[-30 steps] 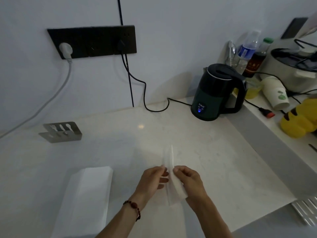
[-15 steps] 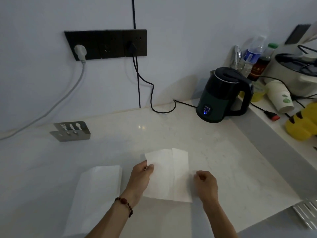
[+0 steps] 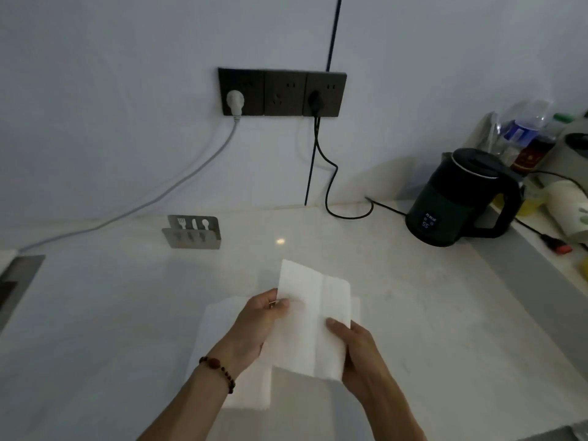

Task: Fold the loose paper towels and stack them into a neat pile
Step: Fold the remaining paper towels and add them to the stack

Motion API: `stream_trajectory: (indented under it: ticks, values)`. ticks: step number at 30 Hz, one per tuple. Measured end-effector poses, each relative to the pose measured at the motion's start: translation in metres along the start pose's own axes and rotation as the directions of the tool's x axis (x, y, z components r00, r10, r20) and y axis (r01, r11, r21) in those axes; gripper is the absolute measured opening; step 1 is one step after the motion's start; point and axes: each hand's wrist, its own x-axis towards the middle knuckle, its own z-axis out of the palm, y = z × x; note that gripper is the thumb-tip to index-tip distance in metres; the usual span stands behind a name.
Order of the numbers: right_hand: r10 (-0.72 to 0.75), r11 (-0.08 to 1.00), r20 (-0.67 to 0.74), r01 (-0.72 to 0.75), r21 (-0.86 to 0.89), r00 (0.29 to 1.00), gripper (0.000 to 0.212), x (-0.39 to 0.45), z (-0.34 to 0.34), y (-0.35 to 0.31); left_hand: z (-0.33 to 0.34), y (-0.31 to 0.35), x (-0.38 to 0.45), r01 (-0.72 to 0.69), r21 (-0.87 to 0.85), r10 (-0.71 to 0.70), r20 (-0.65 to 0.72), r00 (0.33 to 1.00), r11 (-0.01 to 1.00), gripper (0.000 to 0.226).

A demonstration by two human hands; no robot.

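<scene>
White paper towel (image 3: 310, 316) spans between left hand (image 3: 254, 327) and right hand (image 3: 356, 354), seemingly pinched.

Pale stone worktop (image 3: 413, 313) against a white wall (image 3: 127, 90). Dark triple socket panel (image 3: 282, 92) on the wall: white plug (image 3: 235, 99) in the left outlet with a grey cable running down-left, black plug (image 3: 316, 101) in the right outlet, its cord looping on the worktop's back edge. Metal cutlery holder (image 3: 192, 232) at the back edge, left of centre. Dark green kettle (image 3: 466, 198) at the back right corner, display lit. Bottles (image 3: 525, 132) and a paper cup (image 3: 569, 208) on the raised ledge beyond it.
</scene>
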Motion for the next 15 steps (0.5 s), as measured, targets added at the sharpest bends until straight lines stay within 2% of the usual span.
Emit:
stream_trajectory:
  ticks: [3,5,8,11,15]
  values:
    - [-0.079,0.979,-0.178,0.042,-0.200,0.981,0.021,0.004,0.017,0.007,-0.035,-0.011,-0.003,-0.040,0.236,0.080,-0.164,0.983,0.971,0.016]
    - [-0.146,0.936,-0.215,0.064,-0.347,0.966,0.015,0.004,0.029,0.014,-0.051,-0.018,-0.008,-0.015,0.372,0.114,-0.245,0.963,0.928,0.017]
    - [-0.200,0.866,-0.223,0.066,-0.495,0.954,0.008,0.002,0.044,0.026,-0.068,-0.025,-0.017,0.047,0.450,0.126,-0.346,0.930,0.892,0.016]
    - [-0.246,0.793,-0.225,0.062,-0.606,0.943,0.006,0.000,0.053,0.039,-0.085,-0.032,-0.020,0.100,0.494,0.090,-0.347,0.934,0.864,0.015]
    - [-0.292,0.724,-0.236,0.053,-0.688,0.927,0.016,-0.001,0.053,0.049,-0.094,-0.037,-0.020,0.127,0.571,0.058,-0.294,0.954,0.811,0.020]
